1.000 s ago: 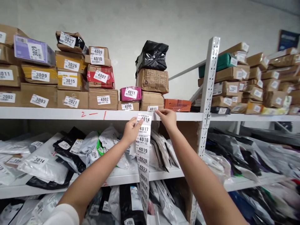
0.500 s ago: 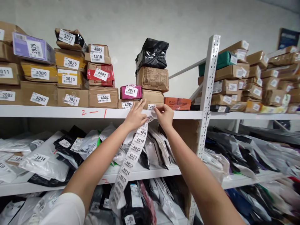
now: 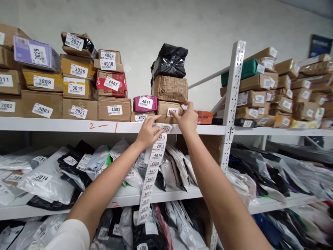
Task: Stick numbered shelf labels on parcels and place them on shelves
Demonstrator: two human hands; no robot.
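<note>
Left sleeve (image 3: 69, 238): white, at bottom edge of view; bare forearm running up from it to the hand.
Label strip (image 3: 152, 166): long white strip of numbered stickers, 4017 to 4022 readable; hanging from left hand down and slightly leftward, loose across the front of the lower shelf.
Left hand (image 3: 147, 133): closed on the top end of the label strip, fingers stretched rightward along the shelf edge (image 3: 78, 125); fingertips just short of the right hand.
Right hand (image 3: 186, 121): fingers apart, holding nothing; thumb tip on the small white label (image 3: 172, 111), index raised, palm against the front of the brown box (image 3: 163, 106).
Brown box: directly behind right hand on the upper shelf, standing upright; label number partly covered by the thumb.
Left of hands: flat box 4006 (image 3: 140, 117) touching the brown box, pink parcel 4011 (image 3: 145, 103) on top of it.
Right of right hand: orange parcel (image 3: 206, 117) lying flat, just beside the fingers; white perforated post (image 3: 232, 100) further out.
Below hands: grey and black poly mailers (image 3: 104, 163) packed on the lower shelf.
Above right hand: taped carton (image 3: 169, 88) resting on the brown box, black bag (image 3: 169, 62) on top.
Behind stack: pale wall (image 3: 156, 21).
</note>
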